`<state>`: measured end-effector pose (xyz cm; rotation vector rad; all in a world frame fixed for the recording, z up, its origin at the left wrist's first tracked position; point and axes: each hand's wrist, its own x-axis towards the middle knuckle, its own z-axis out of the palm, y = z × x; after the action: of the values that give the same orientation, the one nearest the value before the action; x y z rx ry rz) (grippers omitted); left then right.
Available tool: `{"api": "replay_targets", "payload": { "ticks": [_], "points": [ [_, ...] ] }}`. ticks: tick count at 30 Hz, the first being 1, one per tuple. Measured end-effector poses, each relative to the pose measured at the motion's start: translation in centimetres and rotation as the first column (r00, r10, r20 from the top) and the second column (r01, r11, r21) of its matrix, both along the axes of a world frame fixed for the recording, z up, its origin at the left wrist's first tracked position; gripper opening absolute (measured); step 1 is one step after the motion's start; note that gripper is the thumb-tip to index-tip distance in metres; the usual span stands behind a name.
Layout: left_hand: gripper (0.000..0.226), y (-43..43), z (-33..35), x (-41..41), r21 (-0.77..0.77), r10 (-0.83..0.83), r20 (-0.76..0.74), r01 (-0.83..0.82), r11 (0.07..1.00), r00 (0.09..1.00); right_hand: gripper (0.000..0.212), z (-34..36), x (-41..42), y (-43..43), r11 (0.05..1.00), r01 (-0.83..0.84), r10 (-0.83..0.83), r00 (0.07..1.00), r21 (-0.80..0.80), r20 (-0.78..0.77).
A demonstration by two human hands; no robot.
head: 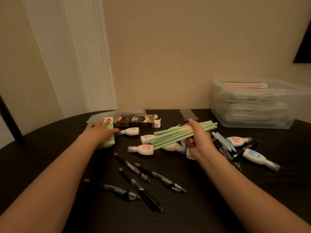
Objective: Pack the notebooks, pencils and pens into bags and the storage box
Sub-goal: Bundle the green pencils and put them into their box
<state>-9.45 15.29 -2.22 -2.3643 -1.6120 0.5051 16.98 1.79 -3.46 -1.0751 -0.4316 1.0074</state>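
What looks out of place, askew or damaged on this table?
Nothing looks damaged or spilled. The black pen box lies with its right end flap open, and black pens lie scattered at mixed angles in front of it.

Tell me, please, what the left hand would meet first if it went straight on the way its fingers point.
Probably the white correction bottle, its clear cap lying just beyond the left hand's fingertips; the hand rests on the green pencil box. Depth is unclear here.
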Motion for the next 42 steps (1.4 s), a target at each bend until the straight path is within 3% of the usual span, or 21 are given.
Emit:
{"api": "replay_targets", "payload": {
  "ticks": [10, 15, 19, 24, 26, 28, 30, 35, 38, 42],
  "points": [
    [0.056, -1.4, 2.5, 1.1, 0.052, -0.188, -0.021, 0.189, 0.981, 0.982, 0.023, 0.3, 0.3, -0.4, 0.998, 0.004, -0.004, 1.000, 0.061, -0.007],
    [0.052, -3.4, 4.1, 1.8, 0.128, -0.280, 0.191, 0.259, 0.957, 0.941, 0.019, 0.8, 0.4, -0.7, 0.990, 0.069, -0.061, 0.996, 0.124, -0.062],
    [0.043, -5.9, 5.2, 3.3, 0.168, -0.301, 0.561, 0.250, 0.953, 0.771, 0.014, 1.5, 1.0, -1.1, 0.977, 0.126, -0.102, 0.985, 0.171, -0.140],
    [0.032, -9.3, 6.6, 5.6, 0.152, -0.281, 0.863, 0.315, 0.937, 0.419, 0.019, 2.5, 1.9, -2.2, 0.967, 0.128, -0.081, 0.974, 0.221, -0.213],
    [0.029, -10.5, 7.1, 6.1, 0.021, -0.134, 0.931, 0.316, 0.948, 0.340, 0.022, 2.9, 2.2, -2.6, 0.960, 0.094, -0.035, 0.975, 0.263, -0.221],
    [0.029, -11.4, 7.2, 6.5, -0.232, 0.135, 0.950, 0.351, 0.907, 0.280, 0.024, 3.3, 2.5, -2.8, 0.952, 0.063, 0.011, 0.971, 0.300, -0.238],
    [0.027, -11.8, 7.0, 6.4, -0.382, 0.289, 0.915, 0.373, 0.845, 0.282, 0.025, 3.5, 2.8, -2.9, 0.944, 0.062, 0.025, 0.966, 0.325, -0.257],
    [0.044, -11.2, 5.9, 6.2, -0.522, 0.410, 0.847, 0.385, 0.761, 0.339, 0.025, 3.5, 3.6, -2.9, 0.933, 0.138, -0.075, 0.978, 0.334, -0.195],
    [0.052, -11.4, 5.7, 6.3, -0.539, 0.398, 0.831, 0.389, 0.747, 0.388, 0.025, 4.0, 3.8, -3.0, 0.931, 0.116, -0.084, 0.991, 0.346, -0.106],
    [0.050, -11.2, 5.4, 6.6, -0.491, 0.258, 0.834, 0.443, 0.750, 0.488, 0.028, 4.6, 3.2, -3.4, 0.944, 0.014, 0.039, 0.987, 0.330, -0.154]
  ]
}}
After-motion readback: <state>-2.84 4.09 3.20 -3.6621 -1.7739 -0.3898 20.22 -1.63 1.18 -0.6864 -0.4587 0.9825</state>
